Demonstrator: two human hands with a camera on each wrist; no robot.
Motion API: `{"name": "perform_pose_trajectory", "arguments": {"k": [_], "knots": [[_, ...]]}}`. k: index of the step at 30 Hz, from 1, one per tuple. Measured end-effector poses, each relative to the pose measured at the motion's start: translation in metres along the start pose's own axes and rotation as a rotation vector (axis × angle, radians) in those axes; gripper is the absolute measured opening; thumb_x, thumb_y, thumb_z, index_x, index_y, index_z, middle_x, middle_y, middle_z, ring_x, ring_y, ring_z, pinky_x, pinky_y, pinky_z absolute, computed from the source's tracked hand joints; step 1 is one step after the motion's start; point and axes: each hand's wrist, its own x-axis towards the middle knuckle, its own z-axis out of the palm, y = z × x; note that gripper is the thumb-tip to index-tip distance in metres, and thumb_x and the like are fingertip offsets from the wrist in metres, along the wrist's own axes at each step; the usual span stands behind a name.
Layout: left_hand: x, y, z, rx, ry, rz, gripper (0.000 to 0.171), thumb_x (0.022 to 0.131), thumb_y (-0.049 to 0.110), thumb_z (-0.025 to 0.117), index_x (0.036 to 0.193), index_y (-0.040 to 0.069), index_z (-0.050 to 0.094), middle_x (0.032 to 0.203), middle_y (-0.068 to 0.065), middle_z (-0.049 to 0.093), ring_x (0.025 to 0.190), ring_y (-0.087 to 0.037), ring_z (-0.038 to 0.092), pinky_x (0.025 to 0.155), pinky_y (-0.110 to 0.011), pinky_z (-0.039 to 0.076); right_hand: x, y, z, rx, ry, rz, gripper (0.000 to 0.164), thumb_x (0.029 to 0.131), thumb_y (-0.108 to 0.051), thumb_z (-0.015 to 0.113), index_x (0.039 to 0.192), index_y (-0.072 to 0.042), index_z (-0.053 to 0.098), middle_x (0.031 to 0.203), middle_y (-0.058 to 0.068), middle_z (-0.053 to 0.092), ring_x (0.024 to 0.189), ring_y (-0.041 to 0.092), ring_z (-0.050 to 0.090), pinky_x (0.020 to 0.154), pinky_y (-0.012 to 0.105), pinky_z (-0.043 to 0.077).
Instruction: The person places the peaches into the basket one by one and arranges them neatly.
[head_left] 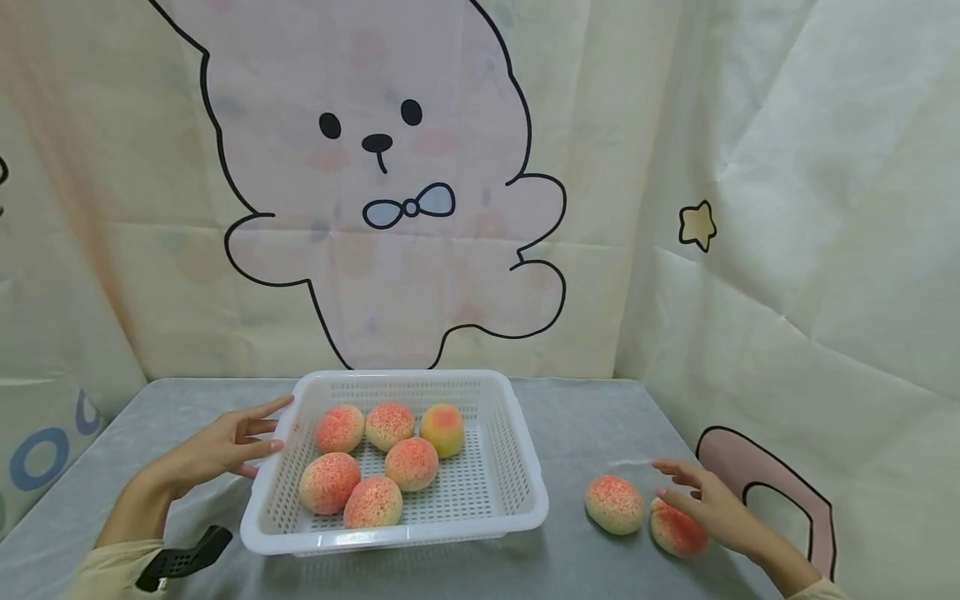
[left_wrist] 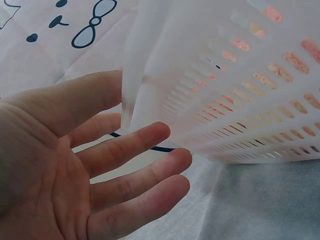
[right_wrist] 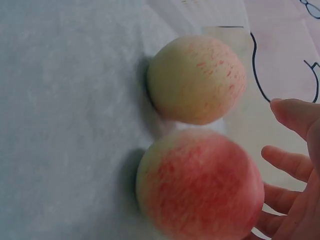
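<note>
A white perforated plastic basket [head_left: 517,500] holds several red-speckled peaches [head_left: 412,464] and one yellower peach [head_left: 442,430]. My left hand [head_left: 213,450] is at the basket's left side, fingers spread and loosely bent, fingertips right at the rim. In the left wrist view the thumb [left_wrist: 95,92] meets the basket's edge, and the other fingers extend under its slotted wall. To the right of the basket, two peaches lie close together on the table. Above the redder one [head_left: 677,528] my right hand [head_left: 708,504] hovers with loosely bent fingers, partly covering it; the paler one [head_left: 614,504] lies to its left.
Grey cloth covers the table [head_left: 570,433]. Behind it hangs a pale curtain [head_left: 600,100] printed with a cartoon bear, and more printed curtain closes off both sides. A black band [head_left: 183,560] is on the left wrist.
</note>
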Motion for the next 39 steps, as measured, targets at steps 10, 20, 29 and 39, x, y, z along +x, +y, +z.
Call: {"name": "perform_pose_trajectory", "arguments": {"k": [10, 20, 29, 39], "knots": [[0.0, -0.001, 0.001, 0.006, 0.011, -0.012, 0.086, 0.098, 0.028, 0.066, 0.163, 0.01, 0.014, 0.155, -0.039, 0.034, 0.12, -0.037, 0.064, 0.078, -0.045, 0.063, -0.017, 0.027, -0.004, 0.054, -0.071, 0.067, 0.057, 0.101, -0.024, 0.062, 0.147, 0.005, 0.045, 0.142, 0.035, 0.052, 0.126, 0.05, 0.054, 0.087, 0.055, 0.055], [0.0, -0.002, 0.0, 0.019, 0.015, -0.011, 0.084, 0.098, 0.028, 0.066, 0.163, 0.011, 0.014, 0.155, -0.039, 0.033, 0.123, -0.041, 0.062, 0.078, -0.045, 0.063, -0.025, 0.058, -0.007, 0.324, -0.233, 0.046, 0.067, 0.102, -0.013, 0.058, 0.158, -0.001, 0.025, 0.138, -0.029, 0.049, 0.117, -0.02, 0.046, 0.086, 0.016, 0.049], [0.0, 0.0, 0.0, 0.027, 0.013, 0.0, 0.083, 0.099, 0.029, 0.065, 0.163, 0.013, 0.015, 0.156, -0.038, 0.032, 0.127, -0.044, 0.059, 0.078, -0.044, 0.062, -0.029, 0.07, -0.008, 0.427, -0.282, -0.01, 0.063, 0.103, -0.007, 0.053, 0.159, -0.007, 0.027, 0.131, -0.04, 0.05, 0.118, -0.017, 0.049, 0.089, 0.012, 0.047], [-0.001, 0.001, 0.001, 0.034, 0.014, 0.005, 0.083, 0.099, 0.028, 0.065, 0.163, 0.011, 0.015, 0.155, -0.039, 0.033, 0.125, -0.044, 0.06, 0.078, -0.045, 0.063, -0.031, 0.072, -0.005, 0.477, -0.33, -0.061, 0.065, 0.102, -0.003, 0.054, 0.159, -0.003, 0.024, 0.135, -0.04, 0.047, 0.121, -0.017, 0.048, 0.091, 0.014, 0.048]]}}
